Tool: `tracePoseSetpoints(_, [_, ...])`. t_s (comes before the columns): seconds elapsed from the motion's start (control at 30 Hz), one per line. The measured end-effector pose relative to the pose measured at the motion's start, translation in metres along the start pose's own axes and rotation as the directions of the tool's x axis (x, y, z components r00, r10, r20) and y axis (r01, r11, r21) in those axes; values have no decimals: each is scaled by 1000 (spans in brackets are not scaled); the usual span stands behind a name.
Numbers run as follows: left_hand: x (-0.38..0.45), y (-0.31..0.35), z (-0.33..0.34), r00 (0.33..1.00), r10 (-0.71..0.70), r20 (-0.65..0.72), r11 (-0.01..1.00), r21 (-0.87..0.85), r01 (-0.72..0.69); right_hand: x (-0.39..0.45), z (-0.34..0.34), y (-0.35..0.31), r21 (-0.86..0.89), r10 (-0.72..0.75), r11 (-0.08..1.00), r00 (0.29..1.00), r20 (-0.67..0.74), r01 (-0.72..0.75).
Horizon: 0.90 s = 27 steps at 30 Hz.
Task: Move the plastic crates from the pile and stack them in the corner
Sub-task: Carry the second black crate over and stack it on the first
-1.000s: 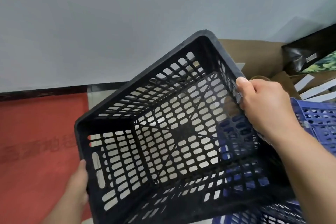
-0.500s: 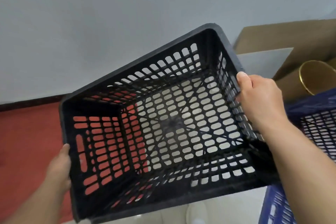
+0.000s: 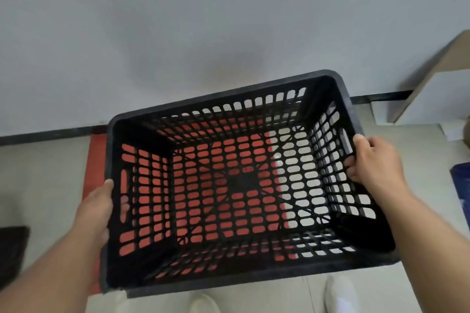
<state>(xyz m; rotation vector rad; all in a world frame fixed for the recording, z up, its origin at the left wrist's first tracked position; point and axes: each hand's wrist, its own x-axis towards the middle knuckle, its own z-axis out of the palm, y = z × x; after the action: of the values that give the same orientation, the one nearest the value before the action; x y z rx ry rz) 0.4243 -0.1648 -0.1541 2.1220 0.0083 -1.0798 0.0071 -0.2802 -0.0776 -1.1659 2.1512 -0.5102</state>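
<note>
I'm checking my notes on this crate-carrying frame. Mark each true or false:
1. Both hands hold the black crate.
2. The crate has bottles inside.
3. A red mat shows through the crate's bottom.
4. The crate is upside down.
1. True: the left hand and right hand grip opposite ends of the black crate.
2. False: the crate is empty.
3. True: the red mat lies on the floor below.
4. False: its open top faces the camera.

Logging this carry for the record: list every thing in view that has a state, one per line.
black crate: empty, open side up, tilted, held off the floor
left hand: grips the crate's left wall
right hand: grips the right wall, fingers curled in at the handle slot
</note>
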Motion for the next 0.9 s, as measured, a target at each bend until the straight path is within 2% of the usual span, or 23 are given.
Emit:
tracePoseSetpoints(0.3, [67, -20, -51, 993, -11, -121, 1000, -16, 9, 0, 122, 9, 66, 49, 996, 974, 223, -65])
tracePoseSetpoints(0.5, [110, -47, -56, 988, 1, -157, 1000, 24, 3, 9, 185, 27, 58, 31, 997, 956, 291, -50])
tracePoseSetpoints(0.67, [139, -71, -62, 991, 69, -117, 987, 153, -51, 11, 211, 46, 27, -42, 999, 966, 256, 36])
tracePoseSetpoints(0.77, [132, -78, -74, 994, 90, -57, 971, 226, -75, 3, 205, 53, 74, -29, 997, 969, 244, 11])
tracePoseSetpoints(0.9, [119, -84, -72, 991, 111, -81, 965, 248, -88, -10, 201, 58, 103, 20, 994, 984, 176, -39])
